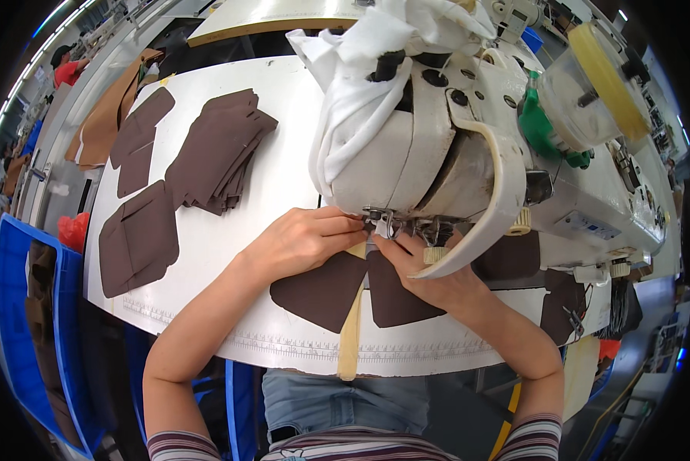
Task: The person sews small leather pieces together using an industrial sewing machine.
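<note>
Six o'clock of the sewing machine (418,150), left hand (303,240) and right hand (401,257) touch brown panels (320,292); I cannot tell their grip.

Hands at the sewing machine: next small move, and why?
Probably ease the left brown panel and right brown panel slightly farther under the machine head: left hand and right hand reach close beneath it, while both panels and the yellow strip extend toward the person.

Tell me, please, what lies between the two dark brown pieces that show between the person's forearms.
In the head view, a pale yellow strip shows in the gap between the left brown piece and the right brown piece.
</note>
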Motion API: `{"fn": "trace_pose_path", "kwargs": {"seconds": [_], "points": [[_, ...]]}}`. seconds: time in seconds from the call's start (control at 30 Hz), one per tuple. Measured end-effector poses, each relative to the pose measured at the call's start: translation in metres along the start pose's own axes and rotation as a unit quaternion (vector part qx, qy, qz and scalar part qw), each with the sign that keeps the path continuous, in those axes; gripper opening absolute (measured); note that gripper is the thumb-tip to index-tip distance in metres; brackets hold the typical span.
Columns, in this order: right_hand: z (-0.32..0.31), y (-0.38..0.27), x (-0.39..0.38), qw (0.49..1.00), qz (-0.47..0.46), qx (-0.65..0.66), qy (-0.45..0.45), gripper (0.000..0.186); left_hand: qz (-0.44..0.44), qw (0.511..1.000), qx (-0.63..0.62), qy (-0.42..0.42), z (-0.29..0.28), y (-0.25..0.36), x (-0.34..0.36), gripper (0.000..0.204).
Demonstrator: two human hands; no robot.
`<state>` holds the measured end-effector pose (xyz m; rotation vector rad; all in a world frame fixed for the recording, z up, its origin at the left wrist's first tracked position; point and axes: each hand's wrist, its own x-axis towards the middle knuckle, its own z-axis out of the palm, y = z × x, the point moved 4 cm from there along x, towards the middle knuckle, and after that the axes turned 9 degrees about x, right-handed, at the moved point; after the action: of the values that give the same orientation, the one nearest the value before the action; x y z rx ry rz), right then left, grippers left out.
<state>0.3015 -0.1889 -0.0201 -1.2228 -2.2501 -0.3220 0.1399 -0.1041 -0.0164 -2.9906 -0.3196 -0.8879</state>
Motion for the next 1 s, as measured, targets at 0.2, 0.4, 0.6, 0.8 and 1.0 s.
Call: {"fn": "trace_pose_path", "kwargs": {"seconds": [0.2,0.4,0.6,0.8,1.0], "points": [[-0.010,-0.001,0.011,0.998,-0.038,-0.034,0.036,0.007,-0.050,0.998,-0.020,-0.026,0.001,-0.011,0.003,0.026],[-0.053,-0.004,-0.004,0.956,0.057,0.164,-0.237,0.035,-0.085,0.995,-0.043,-0.027,0.003,-0.015,0.002,0.027],[-0.038,-0.012,-0.018,0.963,-0.016,0.047,-0.264,0.046,-0.078,0.996,-0.026,-0.037,0.006,-0.015,-0.002,0.016],[-0.020,-0.013,-0.027,0.987,-0.018,-0.002,-0.158,0.038,-0.104,0.994,0.030,-0.025,0.007,-0.020,-0.006,0.014],[-0.011,-0.003,-0.027,0.988,-0.017,0.147,-0.037,0.027,-0.203,0.965,0.046,-0.160,0.019,-0.043,0.002,0.031]]}}
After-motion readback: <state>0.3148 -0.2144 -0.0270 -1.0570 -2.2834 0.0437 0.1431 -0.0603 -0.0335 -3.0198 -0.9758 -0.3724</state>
